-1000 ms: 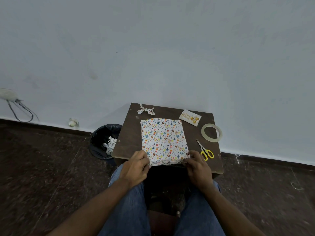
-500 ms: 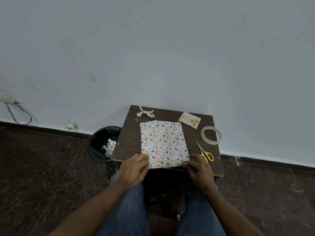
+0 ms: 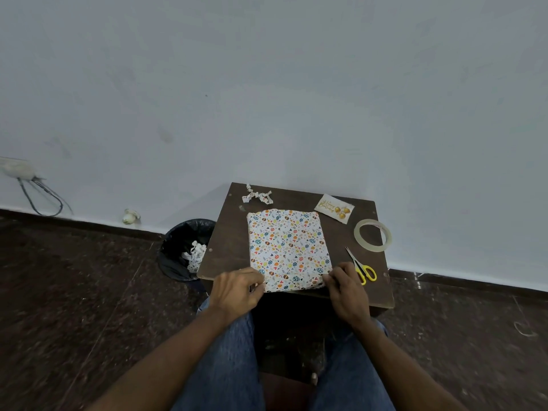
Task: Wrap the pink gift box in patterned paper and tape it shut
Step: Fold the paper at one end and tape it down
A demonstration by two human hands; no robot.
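Black plastic lines the waste bin (image 3: 185, 247) on the floor at the far left, with crumpled white paper scraps (image 3: 194, 254) inside. Beside it stands the dark wooden bench (image 3: 226, 232). A twisted offcut of paper (image 3: 256, 195) lies at its far edge. In the middle sits the gift box (image 3: 289, 249), fully covered in white patterned paper with small coloured shapes, so none of its pink shows. To the right lies a small card (image 3: 334, 208) with gold script reading "Happy Birthday" and gold balls printed on it. Next come a roll of clear tape (image 3: 372, 235) lying flat and yellow-handled scissors (image 3: 361, 266), blades closed.

At the near edge of the box, the left hand (image 3: 237, 290) has its fingers curled on the near left corner of the wrapping. The right hand (image 3: 345, 287) curls its fingers against the near right corner, seemingly pinching the paper fold, though the fingertips are hard to make out. The two hands sit well apart, one at each corner.
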